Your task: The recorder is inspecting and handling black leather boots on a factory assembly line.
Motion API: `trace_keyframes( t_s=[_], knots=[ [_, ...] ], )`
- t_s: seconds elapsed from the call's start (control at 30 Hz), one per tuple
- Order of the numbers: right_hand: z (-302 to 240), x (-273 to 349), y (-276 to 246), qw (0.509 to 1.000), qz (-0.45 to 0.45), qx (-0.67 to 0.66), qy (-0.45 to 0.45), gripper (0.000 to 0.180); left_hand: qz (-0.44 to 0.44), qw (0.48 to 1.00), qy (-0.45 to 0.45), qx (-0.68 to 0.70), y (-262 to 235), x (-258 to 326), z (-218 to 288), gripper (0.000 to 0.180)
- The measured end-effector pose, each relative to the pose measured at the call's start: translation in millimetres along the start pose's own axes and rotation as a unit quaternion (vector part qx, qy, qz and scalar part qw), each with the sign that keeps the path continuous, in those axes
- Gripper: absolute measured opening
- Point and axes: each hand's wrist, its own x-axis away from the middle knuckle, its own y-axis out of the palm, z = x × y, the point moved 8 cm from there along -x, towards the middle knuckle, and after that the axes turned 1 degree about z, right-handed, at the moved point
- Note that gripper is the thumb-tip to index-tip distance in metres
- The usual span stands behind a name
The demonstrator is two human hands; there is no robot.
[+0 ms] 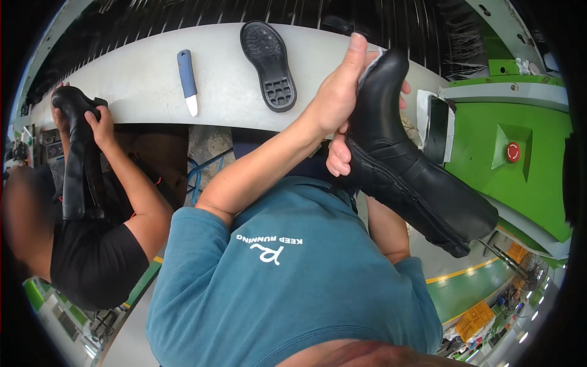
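A tall black boot [391, 140] with a strap and a long side zip is held up in front of me on the right, toe pointing away and shaft slanting toward the lower right. My left hand [339, 92] grips its foot along the sole side, thumb stretched up beside the toe. From beneath, my right hand [339, 156] wraps the boot near the heel; only a few fingers show, and the rest is hidden behind the boot. On the white bench lie a black treaded shoe sole [269, 67] and a blue-handled knife [187, 82], both untouched.
At the left, a co-worker [98, 244] in black holds another black boot [76, 122]. A green machine [507, 147] with a red button stands on the right, a dark flat object [436, 129] beside it. Dark slats [202, 15] run behind the white bench [153, 55].
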Motion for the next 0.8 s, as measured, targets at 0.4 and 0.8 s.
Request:
trace_keyframes(
  t_s=[0.4,0.8],
  knots=[
    [18,14,-9,0.999,-0.028,-0.032,-0.018,0.072,0.077,0.948,0.009,-0.309,-41,5,4,0.071],
    [15,12,-13,0.999,0.009,0.002,-0.035,0.064,0.277,0.544,0.221,-0.761,-214,11,79,0.033]
  ],
)
